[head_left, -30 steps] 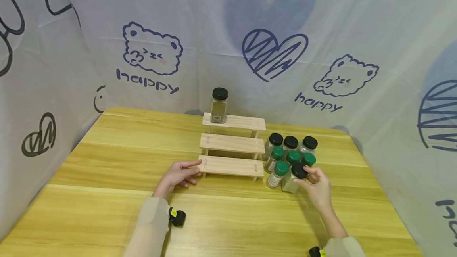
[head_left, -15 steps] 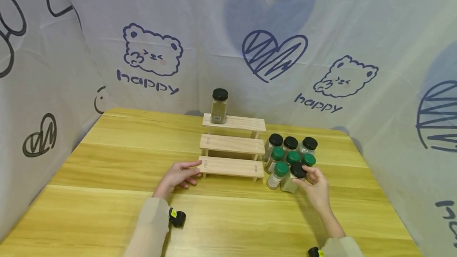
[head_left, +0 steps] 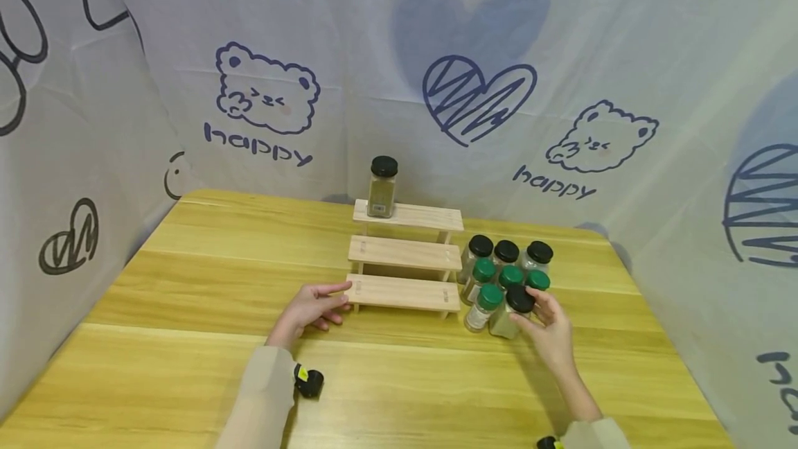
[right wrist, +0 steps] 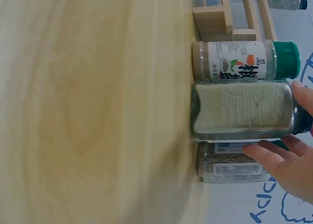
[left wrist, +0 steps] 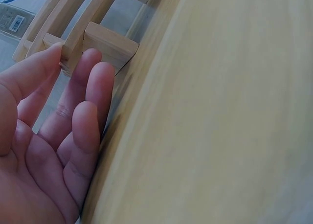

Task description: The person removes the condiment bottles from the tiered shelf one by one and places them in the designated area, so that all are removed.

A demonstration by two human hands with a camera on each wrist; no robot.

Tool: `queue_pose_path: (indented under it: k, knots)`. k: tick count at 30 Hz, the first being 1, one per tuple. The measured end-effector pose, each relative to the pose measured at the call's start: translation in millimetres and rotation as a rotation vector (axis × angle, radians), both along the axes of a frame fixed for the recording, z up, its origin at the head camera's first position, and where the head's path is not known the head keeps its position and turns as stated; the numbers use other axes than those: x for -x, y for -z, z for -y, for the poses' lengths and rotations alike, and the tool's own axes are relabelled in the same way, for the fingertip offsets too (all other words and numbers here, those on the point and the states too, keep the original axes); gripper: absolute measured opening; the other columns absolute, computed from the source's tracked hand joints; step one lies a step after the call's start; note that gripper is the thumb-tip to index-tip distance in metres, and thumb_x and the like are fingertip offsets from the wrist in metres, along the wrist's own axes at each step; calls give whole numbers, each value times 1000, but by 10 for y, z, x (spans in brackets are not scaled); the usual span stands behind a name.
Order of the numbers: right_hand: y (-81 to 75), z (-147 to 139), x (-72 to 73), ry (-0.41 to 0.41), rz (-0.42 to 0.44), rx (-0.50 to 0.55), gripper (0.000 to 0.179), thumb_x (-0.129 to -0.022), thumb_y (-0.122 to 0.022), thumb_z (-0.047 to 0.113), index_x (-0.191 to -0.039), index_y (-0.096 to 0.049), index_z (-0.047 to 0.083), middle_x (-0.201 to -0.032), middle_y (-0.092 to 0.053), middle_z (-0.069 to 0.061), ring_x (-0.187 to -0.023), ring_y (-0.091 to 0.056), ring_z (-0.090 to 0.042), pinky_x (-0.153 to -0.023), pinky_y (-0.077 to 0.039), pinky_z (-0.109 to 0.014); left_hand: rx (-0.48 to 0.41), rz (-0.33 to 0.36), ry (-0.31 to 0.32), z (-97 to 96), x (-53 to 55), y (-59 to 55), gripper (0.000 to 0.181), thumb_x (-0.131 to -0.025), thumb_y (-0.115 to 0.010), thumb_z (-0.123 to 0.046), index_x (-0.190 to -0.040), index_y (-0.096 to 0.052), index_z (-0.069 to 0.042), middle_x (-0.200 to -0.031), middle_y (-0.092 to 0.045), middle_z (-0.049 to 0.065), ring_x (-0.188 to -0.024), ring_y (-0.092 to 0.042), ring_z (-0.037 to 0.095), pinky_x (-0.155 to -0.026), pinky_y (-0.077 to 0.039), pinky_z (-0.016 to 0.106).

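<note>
A three-tier wooden rack (head_left: 404, 293) stands on the table, its steps rising toward the back. My left hand (head_left: 314, 306) holds the left end of the lowest step. In the left wrist view, thumb and forefinger meet at the board's corner while the other fingers (left wrist: 85, 123) curl loosely below. To the right of the rack, my right hand (head_left: 551, 335) grips a square spice jar (right wrist: 244, 111) of pale powder near its black lid (head_left: 520, 298). That jar stands upright at the front of a cluster, beside a green-lidded jar (head_left: 483, 308) with a printed label.
One black-lidded jar (head_left: 382, 189) of brownish-green powder stands at the left of the top step. Behind the gripped jar are several more jars, some with green lids (head_left: 483, 269), others with black lids (head_left: 539, 252). A printed cloth (head_left: 374, 75) hangs behind the wood-grain table (head_left: 206, 262).
</note>
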State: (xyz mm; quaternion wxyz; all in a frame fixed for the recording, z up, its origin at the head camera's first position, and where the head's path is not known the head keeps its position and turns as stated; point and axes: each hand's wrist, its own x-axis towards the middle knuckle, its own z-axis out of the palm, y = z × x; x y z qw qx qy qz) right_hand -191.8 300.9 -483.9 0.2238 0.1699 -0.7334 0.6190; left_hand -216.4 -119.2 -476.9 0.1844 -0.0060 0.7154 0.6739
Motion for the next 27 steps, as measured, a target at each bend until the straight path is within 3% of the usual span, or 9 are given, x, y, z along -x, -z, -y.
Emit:
queue_pose_path:
  k: [4,6,9,12,17,19,24,26,27]
  knots:
    - [125,-119,59,49,25,-6,46,-73,-71,-2,-116,-55,2,-112,-58,-9,-99,-56,-15,-71,-50,-21,1,-5,2,3,-4,8,42,-86,-61,-18,-125,-51,-4,-93,-66,15,-58,-61,15,-43,-45,20]
    - [287,-223,144,157,58,-72,45,-73,-72,1,-115,-56,4,-109,-59,-6,-98,-55,-11,-70,-49,-17,2,-6,2,3,-6,9,42,-86,-61,-18,-125,-51,-4,-93,-66,15,-58,-61,15,-43,-45,21]
    - [317,-278,145,232,95,-80,39,-73,-74,6,-110,-60,7,-105,-60,-6,-96,-56,-13,-69,-49,-18,3,-8,1,1,-9,8,42,-86,-61,-18,-124,-51,-4,-93,-66,15,-58,-61,15,-43,-45,21]
    - [318,-316,137,272,93,-88,37,-72,-75,8,-106,-61,8,-103,-61,-7,-94,-57,-15,-69,-50,-19,2,-11,3,0,-11,7,42,-86,-60,-18,-125,-51,-5,-93,-66,15,-58,-61,15,-43,-45,21]
    - [323,-356,120,315,3,-160,35,-71,-76,10,-103,-63,15,-98,-62,-2,-90,-57,-14,-66,-49,-18,-2,-14,10,5,-15,6,43,-86,-60,-19,-125,-50,-4,-94,-66,15,-59,-61,15,-43,-46,21]
    - [81,-198,-19,343,-2,-177,32,-71,-75,4,-100,-64,9,-93,-63,-1,-85,-57,-11,-64,-48,-16,-4,-15,11,8,-16,7,43,-86,-60,-19,-125,-50,-4,-94,-66,16,-58,-61,15,-43,-46,21]
    - [52,-157,-98,376,-23,-195,30,-70,-75,0,-97,-64,5,-89,-64,-8,-80,-57,-9,-61,-46,-14,-6,-15,13,6,-19,1,43,-87,-60,-19,-126,-49,-5,-94,-65,16,-58,-61,15,-43,-46,21]
    - [303,-309,10,373,-46,-200,32,-69,-76,5,-99,-65,11,-90,-64,-9,-80,-58,-11,-61,-46,-15,-9,-17,14,4,-17,-3,43,-87,-60,-19,-126,-49,-5,-94,-65,16,-58,-62,15,-43,-46,22]
    - [323,-310,14,376,-41,-203,32,-70,-76,5,-99,-65,11,-90,-64,-8,-80,-59,-12,-61,-47,-15,-9,-18,13,2,-17,-8,43,-87,-60,-19,-126,-49,-5,-95,-65,16,-59,-62,16,-43,-46,22]
